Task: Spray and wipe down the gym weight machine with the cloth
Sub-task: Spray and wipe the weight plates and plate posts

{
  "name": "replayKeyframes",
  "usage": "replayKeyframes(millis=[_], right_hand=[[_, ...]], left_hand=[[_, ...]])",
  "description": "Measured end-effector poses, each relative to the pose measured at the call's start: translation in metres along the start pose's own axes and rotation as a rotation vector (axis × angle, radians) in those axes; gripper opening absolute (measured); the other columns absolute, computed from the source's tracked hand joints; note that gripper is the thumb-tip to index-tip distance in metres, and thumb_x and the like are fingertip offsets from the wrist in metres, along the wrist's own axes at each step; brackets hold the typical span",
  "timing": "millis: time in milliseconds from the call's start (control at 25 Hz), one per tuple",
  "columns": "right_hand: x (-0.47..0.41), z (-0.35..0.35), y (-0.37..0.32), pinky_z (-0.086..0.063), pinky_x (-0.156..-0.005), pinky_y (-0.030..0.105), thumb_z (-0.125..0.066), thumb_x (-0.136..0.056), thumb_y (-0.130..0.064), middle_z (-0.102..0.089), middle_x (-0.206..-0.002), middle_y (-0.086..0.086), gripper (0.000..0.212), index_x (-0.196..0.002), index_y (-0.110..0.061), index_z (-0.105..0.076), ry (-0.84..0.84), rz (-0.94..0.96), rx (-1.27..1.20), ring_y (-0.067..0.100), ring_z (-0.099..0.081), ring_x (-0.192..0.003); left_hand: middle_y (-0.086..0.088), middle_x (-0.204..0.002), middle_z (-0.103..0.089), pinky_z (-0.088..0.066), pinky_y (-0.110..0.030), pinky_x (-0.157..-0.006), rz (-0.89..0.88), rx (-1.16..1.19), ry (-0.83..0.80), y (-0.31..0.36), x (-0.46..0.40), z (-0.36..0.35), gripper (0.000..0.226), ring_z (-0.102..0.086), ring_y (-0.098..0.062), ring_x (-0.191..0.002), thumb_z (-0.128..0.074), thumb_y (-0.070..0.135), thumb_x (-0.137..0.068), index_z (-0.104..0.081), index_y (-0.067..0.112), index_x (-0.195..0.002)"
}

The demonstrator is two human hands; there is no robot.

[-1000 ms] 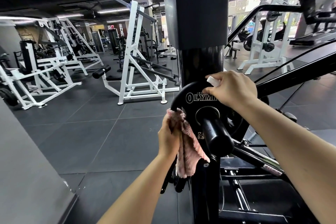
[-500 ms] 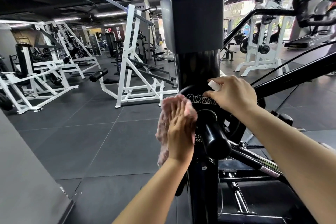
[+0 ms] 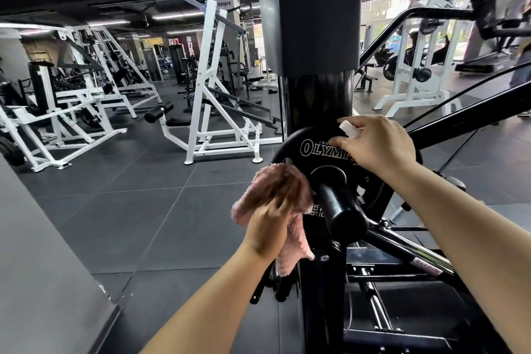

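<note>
Now left hand (image 3: 270,221) pressing pink cloth (image 3: 290,236) flat-fingered against left edge of black weight plate (image 3: 307,149) on the machine; right hand (image 3: 376,144) clutching white spray bottle (image 3: 349,129) over plate's top

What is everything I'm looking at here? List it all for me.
Cloth: one, pink, pressed against the plate's left edge.
Weight plate: one, black with white lettering, on the machine's peg.
Peg: one, black, sticking out toward the camera.
Pad: one, black, top of the post.
Spray bottle: one, white tip showing.
Racks: several, white, behind on the left.
Floor: dark tiles.
Left hand: on the cloth.
Right hand: grips the bottle.
</note>
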State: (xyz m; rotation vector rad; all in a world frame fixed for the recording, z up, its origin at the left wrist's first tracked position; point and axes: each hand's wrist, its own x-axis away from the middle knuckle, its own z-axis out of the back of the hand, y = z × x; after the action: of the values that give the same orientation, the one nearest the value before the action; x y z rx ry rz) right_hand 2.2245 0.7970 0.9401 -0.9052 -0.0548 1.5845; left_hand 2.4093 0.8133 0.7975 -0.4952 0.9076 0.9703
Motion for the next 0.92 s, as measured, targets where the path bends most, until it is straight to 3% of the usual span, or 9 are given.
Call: replayKeyframes(millis=[160,240,320,400,480,560,680,760,920], right_hand=[[0.006,0.000,0.021,-0.042,-0.066,0.032,-0.073,-0.074,-0.049,-0.064,-0.074,-0.003,0.022,-0.078,-0.028,-0.069,0.002,-0.083,-0.120,0.023,-0.059,-0.079],[0.011,0.002,0.037,-0.047,-0.068,0.035,-0.074,-0.073,-0.050,-0.066,-0.073,-0.004,0.025,-0.078,-0.026,-0.070,-0.015,-0.150,-0.187,0.022,-0.062,-0.077],[0.016,0.003,0.047,-0.048,-0.071,0.035,-0.072,-0.077,-0.047,-0.069,-0.084,-0.002,0.021,-0.083,-0.027,-0.070,-0.050,-0.209,-0.170,0.024,-0.065,-0.087],[0.017,0.000,0.044,-0.046,-0.082,0.035,-0.068,-0.082,-0.043,-0.064,-0.120,-0.003,0.034,-0.114,-0.033,-0.064,-0.038,-0.166,-0.018,0.023,-0.058,-0.112],[0.016,-0.001,0.030,-0.044,-0.091,0.033,-0.065,-0.084,-0.041,-0.045,-0.143,-0.011,0.054,-0.135,-0.037,-0.049,0.027,-0.023,0.070,0.017,-0.048,-0.127],[0.012,-0.005,0.016,-0.044,-0.092,0.034,-0.064,-0.085,-0.040,-0.048,-0.140,-0.011,0.053,-0.135,-0.037,-0.049,0.049,0.098,0.069,0.018,-0.049,-0.125],[0.008,-0.013,0.015,-0.045,-0.082,0.032,-0.062,-0.086,-0.039,-0.059,-0.128,-0.007,0.045,-0.130,-0.036,-0.055,0.064,0.116,0.053,0.023,-0.056,-0.115],[0.006,-0.012,0.019,-0.041,-0.076,0.028,-0.065,-0.084,-0.041,-0.061,-0.125,-0.008,0.044,-0.127,-0.036,-0.057,0.086,0.105,0.025,0.021,-0.058,-0.112],[0.006,-0.012,0.019,-0.040,-0.081,0.028,-0.074,-0.075,-0.046,-0.061,-0.124,-0.008,0.053,-0.125,-0.037,-0.058,0.085,0.073,-0.030,0.018,-0.057,-0.114]], left_hand=[[-0.011,-0.121,-0.063,-0.034,-0.019,-0.106,-0.037,0.095,-0.040,-0.017,0.013,0.013,0.045,-0.061,-0.022,-0.111,-0.042,-0.001,-0.079,-0.059,-0.002,-0.121],[0.004,-0.122,-0.063,-0.041,-0.022,-0.101,0.267,0.380,0.037,-0.008,0.015,0.024,0.044,-0.062,-0.013,-0.110,-0.046,-0.002,-0.087,-0.055,0.011,-0.128],[0.008,-0.131,-0.054,-0.035,-0.016,-0.104,0.509,0.582,0.248,0.001,-0.007,0.040,0.043,-0.052,0.001,-0.119,-0.046,-0.005,-0.091,-0.051,0.010,-0.131],[-0.006,-0.139,-0.045,-0.028,-0.013,-0.108,0.486,0.576,0.360,0.002,-0.041,0.050,0.042,-0.041,-0.009,-0.130,-0.041,-0.008,-0.092,-0.045,-0.003,-0.133],[-0.017,-0.136,-0.048,-0.034,-0.015,-0.102,0.463,0.569,0.295,0.005,-0.078,0.052,0.038,-0.046,-0.022,-0.125,-0.036,-0.005,-0.095,-0.045,-0.008,-0.131],[-0.025,-0.124,-0.058,-0.041,-0.026,-0.091,0.396,0.461,0.162,0.009,-0.098,0.045,0.036,-0.056,-0.036,-0.112,-0.039,0.005,-0.095,-0.051,-0.008,-0.126],[-0.016,-0.134,-0.051,-0.042,-0.040,-0.092,0.262,0.172,-0.149,0.013,-0.099,0.028,0.051,-0.051,-0.035,-0.117,-0.056,0.024,-0.091,-0.044,0.000,-0.135],[-0.014,-0.132,-0.049,-0.044,-0.043,-0.086,0.272,0.052,-0.200,0.008,-0.096,0.023,0.063,-0.050,-0.034,-0.113,-0.062,0.033,-0.087,-0.039,0.004,-0.139],[-0.019,-0.101,-0.063,-0.042,-0.038,-0.074,0.371,0.226,-0.242,-0.010,-0.105,0.026,0.043,-0.059,-0.037,-0.091,-0.064,0.024,-0.085,-0.050,0.000,-0.117]])
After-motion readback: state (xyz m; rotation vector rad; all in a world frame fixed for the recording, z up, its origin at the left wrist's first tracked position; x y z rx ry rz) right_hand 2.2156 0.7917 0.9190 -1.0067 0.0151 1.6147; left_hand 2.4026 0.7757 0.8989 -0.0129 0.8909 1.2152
